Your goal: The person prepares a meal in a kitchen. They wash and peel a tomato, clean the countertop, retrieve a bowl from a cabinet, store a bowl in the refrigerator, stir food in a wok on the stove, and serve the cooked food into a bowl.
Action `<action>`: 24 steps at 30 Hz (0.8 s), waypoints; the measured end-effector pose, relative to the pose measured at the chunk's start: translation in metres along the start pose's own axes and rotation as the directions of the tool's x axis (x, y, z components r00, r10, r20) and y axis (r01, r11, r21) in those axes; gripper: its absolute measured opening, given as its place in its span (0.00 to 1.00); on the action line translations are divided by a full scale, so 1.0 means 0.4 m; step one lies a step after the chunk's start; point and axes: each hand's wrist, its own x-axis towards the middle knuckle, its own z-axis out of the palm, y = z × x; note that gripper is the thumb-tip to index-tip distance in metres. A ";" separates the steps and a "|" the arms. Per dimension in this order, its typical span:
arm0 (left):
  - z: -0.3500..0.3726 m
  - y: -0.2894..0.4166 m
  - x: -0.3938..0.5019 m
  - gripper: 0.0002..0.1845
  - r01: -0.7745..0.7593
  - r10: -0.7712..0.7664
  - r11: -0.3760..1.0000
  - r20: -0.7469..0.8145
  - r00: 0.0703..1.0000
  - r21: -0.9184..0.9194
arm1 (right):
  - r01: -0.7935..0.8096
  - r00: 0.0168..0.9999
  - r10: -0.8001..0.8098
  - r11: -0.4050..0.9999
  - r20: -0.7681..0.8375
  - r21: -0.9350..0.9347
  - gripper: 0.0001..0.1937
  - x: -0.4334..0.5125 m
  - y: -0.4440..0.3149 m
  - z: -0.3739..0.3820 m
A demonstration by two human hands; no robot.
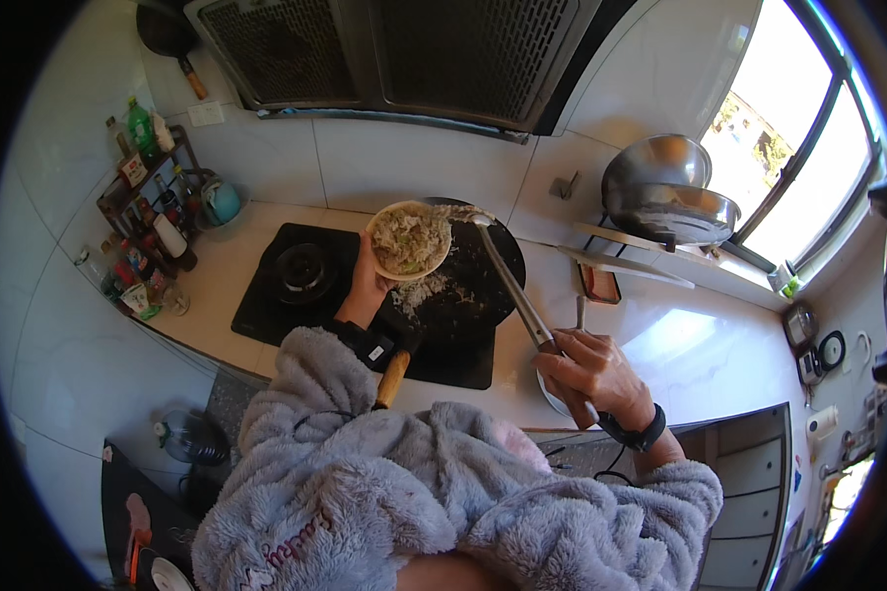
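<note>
My left hand point(368, 287) holds a round bowl point(408, 241) heaped with rice and bits of green over the left part of a black wok point(480, 288). In my right hand point(599, 369) is the wooden handle of a metal cooking spatula or ladle point(514, 284); its head, with rice on it, is beside the bowl's right rim. Loose rice point(420, 294) lies in the wok below the bowl. The wok's wooden handle point(392, 380) points towards me. Under the wok is a black stove top point(458, 362). A plate or dish, partly hidden, lies beneath my right hand.
A second burner point(301, 272) is at the left. Bottles crowd a rack point(148, 177) in the left corner. Steel basins point(669, 207) stand on a shelf by the window, near a white board or lid point(624, 266) and a small red-lined tray point(600, 284). The range hood point(414, 59) overhangs the stove.
</note>
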 end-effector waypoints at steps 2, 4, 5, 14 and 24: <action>-0.004 -0.008 0.007 0.40 0.002 -0.002 1.000 -0.063 0.998 0.008 | 0.014 1.000 -0.014 1.000 0.016 0.008 0.17 0.001 -0.012 0.008; -0.001 -0.025 0.019 0.43 -0.004 -0.003 0.999 -0.173 0.985 -0.041 | 0.020 1.000 -0.020 0.999 0.013 0.031 0.17 0.005 -0.029 0.019; 0.000 -0.033 0.024 0.44 -0.011 -0.001 0.998 -0.205 0.979 -0.058 | 0.037 0.999 -0.037 0.999 -0.011 0.024 0.17 0.010 -0.040 0.028; -0.022 -0.047 0.042 0.47 -0.031 0.008 0.994 -0.212 0.977 -0.108 | 0.011 0.989 0.004 0.995 -0.147 0.103 0.15 0.004 -0.087 0.046; -0.055 0.043 -0.064 0.42 0.036 -0.034 0.995 0.026 0.999 -0.089 | -0.467 0.772 0.600 0.758 -0.209 0.455 0.06 0.012 0.084 0.066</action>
